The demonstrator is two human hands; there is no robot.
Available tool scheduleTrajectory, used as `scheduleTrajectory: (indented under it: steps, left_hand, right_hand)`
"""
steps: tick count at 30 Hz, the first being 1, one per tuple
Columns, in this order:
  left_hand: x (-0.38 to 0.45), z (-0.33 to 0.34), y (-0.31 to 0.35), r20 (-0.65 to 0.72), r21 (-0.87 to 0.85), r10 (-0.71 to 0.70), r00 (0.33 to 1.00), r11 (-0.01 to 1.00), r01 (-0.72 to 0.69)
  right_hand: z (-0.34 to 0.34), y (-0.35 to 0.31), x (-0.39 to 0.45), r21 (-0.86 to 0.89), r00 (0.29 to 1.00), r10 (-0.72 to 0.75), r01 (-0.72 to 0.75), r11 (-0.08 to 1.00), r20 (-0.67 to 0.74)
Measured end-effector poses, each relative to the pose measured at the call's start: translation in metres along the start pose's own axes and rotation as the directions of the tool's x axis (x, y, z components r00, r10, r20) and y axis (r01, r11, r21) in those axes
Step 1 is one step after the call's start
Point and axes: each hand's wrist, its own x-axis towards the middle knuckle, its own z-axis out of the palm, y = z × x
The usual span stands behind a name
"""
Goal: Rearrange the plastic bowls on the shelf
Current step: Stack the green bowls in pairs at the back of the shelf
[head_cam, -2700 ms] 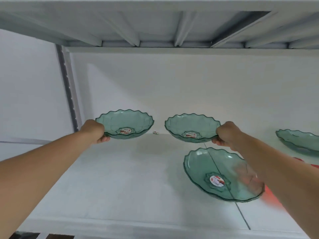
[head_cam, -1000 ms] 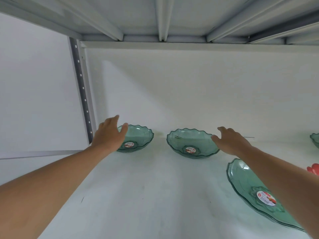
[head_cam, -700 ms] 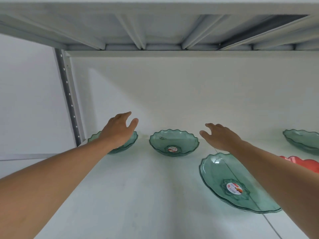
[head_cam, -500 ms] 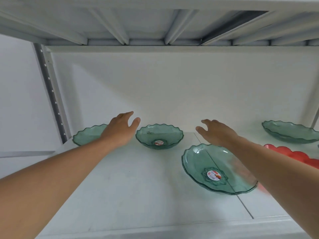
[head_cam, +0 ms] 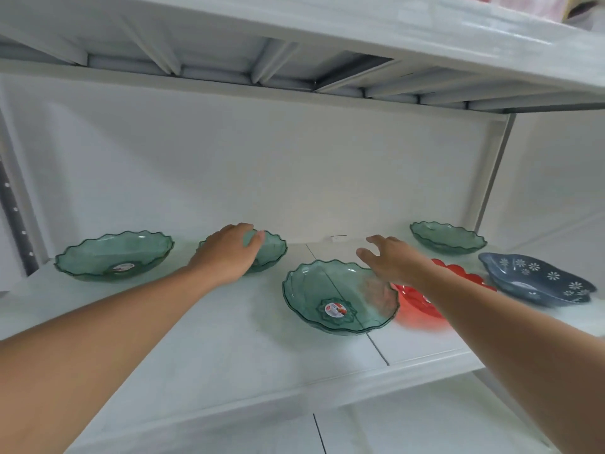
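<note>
Both bare arms stretched forward over the white shelf [head_cam: 229, 348]. Left hand [head_cam: 226, 253] laid palm-down on the near rim of a second green bowl [head_cam: 273, 250], fingers draped loosely over its edge, thumb toward the bowl's inside; whether actually gripping, cannot tell. Right hand [head_cam: 389, 260] raised in the air, fingers spread and holding nothing, just behind and right of the large green bowl [head_cam: 337, 298].

Large green bowl taken as landmark: translucent, scalloped rim, round red-and-white sticker at its centre, resting upright near the shelf's front, straddling a seam in the boards. Far left of it, a wide green bowl [head_cam: 114, 255] with a similar sticker. Left and behind, the bowl under the left hand. Far right and behind, against the back panel, a smaller green bowl [head_cam: 447, 237]. Immediately right, touching or nearly so, a red scalloped bowl [head_cam: 419, 304], partly hidden by the right forearm. Further right, a dark blue bowl [head_cam: 537, 278] patterned with white flowers.

Count: four green bowls, one red, one blue.
</note>
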Motion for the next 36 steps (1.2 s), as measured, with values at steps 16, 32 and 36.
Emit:
scheduleTrajectory:
  steps: [16, 32, 36]
  left_hand:
    - [-0.053, 0.054, 0.073, 0.054, 0.143, -0.248, 0.967, 0.961, 0.238]
    - [-0.043, 0.077, 0.097, 0.106, -0.101, -0.372, 0.922, 0.918, 0.382]
    - [-0.015, 0.060, 0.120, -0.019, -0.159, -0.326, 0.945, 0.934, 0.319]
  right_hand:
    - [-0.008, 0.086, 0.004, 0.077, 0.966, -0.258, 0.255, 0.964, 0.032]
    - [-0.010, 0.121, 0.001, 0.029, 0.974, -0.224, 0.223, 0.974, 0.028]
    - [-0.023, 0.147, 0.003, -0.001, 0.988, -0.155, 0.155, 0.988, 0.014]
